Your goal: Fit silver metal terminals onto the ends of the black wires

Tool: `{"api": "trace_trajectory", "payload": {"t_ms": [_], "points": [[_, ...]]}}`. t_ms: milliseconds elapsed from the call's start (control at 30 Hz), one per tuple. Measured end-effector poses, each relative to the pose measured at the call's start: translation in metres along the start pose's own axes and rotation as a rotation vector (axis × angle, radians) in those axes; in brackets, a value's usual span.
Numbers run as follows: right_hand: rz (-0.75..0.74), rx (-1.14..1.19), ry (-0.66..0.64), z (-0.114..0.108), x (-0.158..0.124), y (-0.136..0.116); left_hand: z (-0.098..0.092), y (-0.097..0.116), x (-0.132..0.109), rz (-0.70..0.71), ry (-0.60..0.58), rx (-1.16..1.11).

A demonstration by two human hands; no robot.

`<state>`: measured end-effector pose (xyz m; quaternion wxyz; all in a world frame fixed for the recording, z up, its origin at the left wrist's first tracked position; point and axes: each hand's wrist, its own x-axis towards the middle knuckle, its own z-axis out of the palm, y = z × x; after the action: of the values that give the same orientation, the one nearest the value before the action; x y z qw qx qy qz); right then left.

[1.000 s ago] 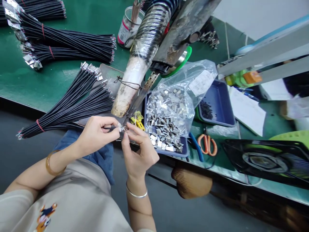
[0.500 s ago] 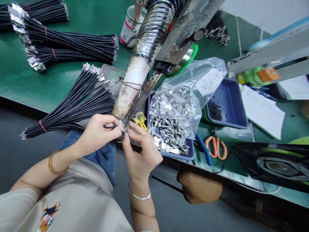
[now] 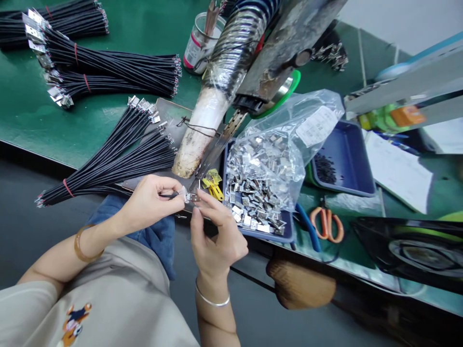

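My left hand [image 3: 155,200] is closed in a pinch around a black cable [image 3: 167,195] close to its end. A small metal connector [image 3: 191,196] sticks out past those fingertips, with something whitish beside it. My right hand [image 3: 219,229] is just right of the connector, its index fingertip at or against the metal part, its thumb lower and apart. Left of my hands, a fanned bundle of black cables [image 3: 115,161] lies on the bench, tied with a red band; some ends carry metal connectors. Right of them, loose metal connector shells [image 3: 253,205] fill a blue tray [image 3: 292,226].
A soldering iron [image 3: 220,140] and a taped duct [image 3: 193,137] slant down close above my hands. Nearby are a yellow clip-like piece [image 3: 214,187], a plastic bag [image 3: 321,103], orange-handled scissors [image 3: 326,224], a second blue tray [image 3: 350,149] and a jar [image 3: 197,46]. More cable bundles [image 3: 119,70] lie back left.
My right thumb and index finger have parted and drawn slightly right and down from the connector, which shows more now. My left hand keeps its pinch. The whole view has shifted slightly.
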<state>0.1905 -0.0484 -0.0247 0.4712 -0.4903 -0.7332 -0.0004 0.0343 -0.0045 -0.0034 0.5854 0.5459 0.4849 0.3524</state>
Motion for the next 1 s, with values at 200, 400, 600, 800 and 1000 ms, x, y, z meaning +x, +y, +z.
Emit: {"api": "trace_trajectory", "payload": {"t_ms": [200, 400, 600, 800, 1000], "points": [[0.011, 0.094, -0.038, -0.001, -0.006, 0.005, -0.009, 0.004, -0.005, 0.008, -0.187, -0.042], [0.401, 0.299, -0.063, 0.001, -0.003, -0.001, -0.010, 0.004, -0.020, 0.201, -0.159, 0.144], [0.237, 0.115, -0.005, -0.001, -0.006, -0.001, -0.002, -0.002, -0.024, 0.138, -0.077, 0.054], [0.195, 0.141, 0.393, -0.002, -0.012, -0.001, -0.001, -0.003, -0.016, 0.048, -0.027, -0.095], [-0.005, 0.035, 0.102, 0.004, -0.012, 0.001, 0.002, -0.004, -0.008, 0.003, -0.031, -0.198]]}}
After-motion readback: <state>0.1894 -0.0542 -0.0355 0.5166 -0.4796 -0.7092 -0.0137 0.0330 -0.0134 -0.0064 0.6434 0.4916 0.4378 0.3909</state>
